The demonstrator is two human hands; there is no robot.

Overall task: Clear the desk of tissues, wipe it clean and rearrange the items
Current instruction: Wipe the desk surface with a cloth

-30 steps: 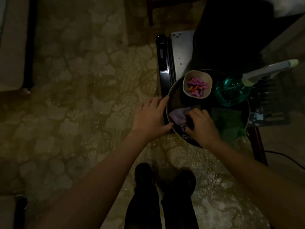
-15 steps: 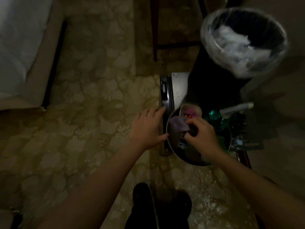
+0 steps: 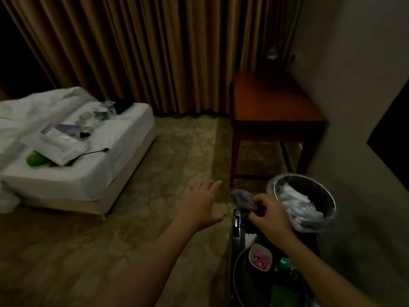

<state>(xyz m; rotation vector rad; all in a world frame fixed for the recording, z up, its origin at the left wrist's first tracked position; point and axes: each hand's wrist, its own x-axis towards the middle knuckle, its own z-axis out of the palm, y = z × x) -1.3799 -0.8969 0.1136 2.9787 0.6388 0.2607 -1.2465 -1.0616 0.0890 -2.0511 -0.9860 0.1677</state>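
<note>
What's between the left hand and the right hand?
In the head view, only the purple cloth, gripped by the right hand; the open left hand is apart from it, over patterned carpet.

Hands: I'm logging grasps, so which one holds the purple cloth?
The right hand, pinching the purple cloth near the lined bin; the left hand is spread open over the floor, holding nothing.

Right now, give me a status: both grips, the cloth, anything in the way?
Left grip open above the carpet. Right grip pinches purple cloth beside the lined bin. Wooden desk ahead, nothing between.
</note>
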